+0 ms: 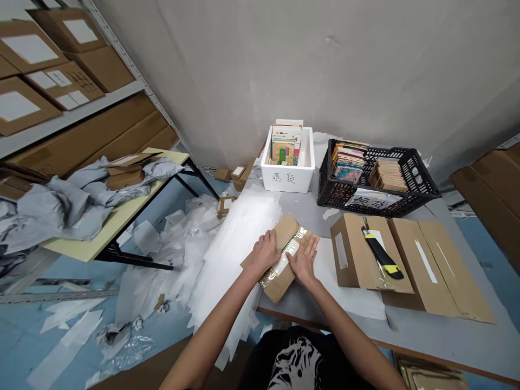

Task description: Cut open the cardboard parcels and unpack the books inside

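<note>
A small cardboard box (279, 287) with shiny clear tape along its seam lies at the table's front edge, turned at an angle. My left hand (266, 252) is closed on the box's left side, its fingers bent at a dark gap in the seam. On the opposite side, my right hand (304, 257) rests on the top with fingers stretched and spread, its thumb by the taped seam. A black and yellow utility knife (382, 253) lies on a taped cardboard box (348, 271) to the right of my hands. The small box's underside is hidden.
White foam sheets (231, 249) hang off the table's left edge. Behind stand a white bin (287, 179) and a black crate (377, 200), both holding books. A flattened carton (439, 271) lies at right. Grey bags cover a yellow side table (95, 244); scraps litter the floor.
</note>
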`<state>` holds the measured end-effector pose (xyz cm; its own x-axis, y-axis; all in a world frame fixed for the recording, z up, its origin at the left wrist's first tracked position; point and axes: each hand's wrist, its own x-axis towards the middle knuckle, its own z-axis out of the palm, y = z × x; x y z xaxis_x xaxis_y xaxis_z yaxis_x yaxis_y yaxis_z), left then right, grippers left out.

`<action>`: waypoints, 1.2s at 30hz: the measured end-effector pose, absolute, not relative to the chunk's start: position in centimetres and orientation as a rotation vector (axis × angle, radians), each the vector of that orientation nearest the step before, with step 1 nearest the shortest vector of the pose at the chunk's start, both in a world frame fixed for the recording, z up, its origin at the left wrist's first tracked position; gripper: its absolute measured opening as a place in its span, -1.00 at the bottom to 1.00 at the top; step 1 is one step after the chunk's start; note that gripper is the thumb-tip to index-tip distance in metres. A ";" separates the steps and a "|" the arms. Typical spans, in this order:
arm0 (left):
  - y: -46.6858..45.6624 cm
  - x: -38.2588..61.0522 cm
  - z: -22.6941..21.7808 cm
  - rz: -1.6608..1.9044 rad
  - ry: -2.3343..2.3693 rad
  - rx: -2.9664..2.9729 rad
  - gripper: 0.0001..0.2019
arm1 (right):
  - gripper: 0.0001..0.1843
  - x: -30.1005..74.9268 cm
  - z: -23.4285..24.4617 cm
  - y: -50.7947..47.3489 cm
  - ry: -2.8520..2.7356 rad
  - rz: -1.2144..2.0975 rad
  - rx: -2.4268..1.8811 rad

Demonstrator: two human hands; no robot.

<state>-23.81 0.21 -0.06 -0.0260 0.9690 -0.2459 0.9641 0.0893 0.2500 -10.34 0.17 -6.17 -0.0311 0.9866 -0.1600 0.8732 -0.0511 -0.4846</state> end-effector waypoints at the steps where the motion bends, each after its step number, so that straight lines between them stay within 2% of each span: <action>1: 0.4 -23.9 -0.1 0.015 2.016 1.907 -0.38 | -0.17 -10.2 -6.2 0.2 -1.962 0.664 -1.972; 6: 1.5 -26.0 0.5 -0.117 1.883 1.814 -0.24 | -0.29 -5.1 -4.4 2.2 -1.966 0.332 -1.924; 8: 1.9 -27.0 0.7 -0.228 1.825 1.755 -0.17 | -0.33 -1.2 -3.3 3.5 -1.966 0.122 -2.072; 11: 2.2 -27.9 0.6 -0.320 1.816 1.725 -0.17 | -0.39 4.1 -1.9 4.8 -1.981 -0.100 -2.338; 15: 1.7 -27.2 -0.5 -0.255 1.864 1.655 -0.25 | -0.41 6.9 -0.9 4.8 -2.042 -0.062 -2.518; 21: -0.5 -24.0 -2.6 -0.064 1.870 1.490 -0.34 | -0.50 7.6 -1.5 3.9 -2.134 0.014 -2.456; 27: -1.6 -21.7 -2.3 -0.026 1.936 1.441 -0.36 | -0.43 10.6 -2.2 4.5 -1.928 -0.214 -2.482; 32: -2.0 -21.0 -2.0 0.050 2.008 1.385 -0.35 | -0.54 13.4 -1.5 6.7 -1.979 -0.110 -2.613; 36: -2.1 -20.2 -3.1 0.356 2.052 1.394 -0.38 | -0.57 12.6 1.0 5.9 -1.957 0.018 -2.645</action>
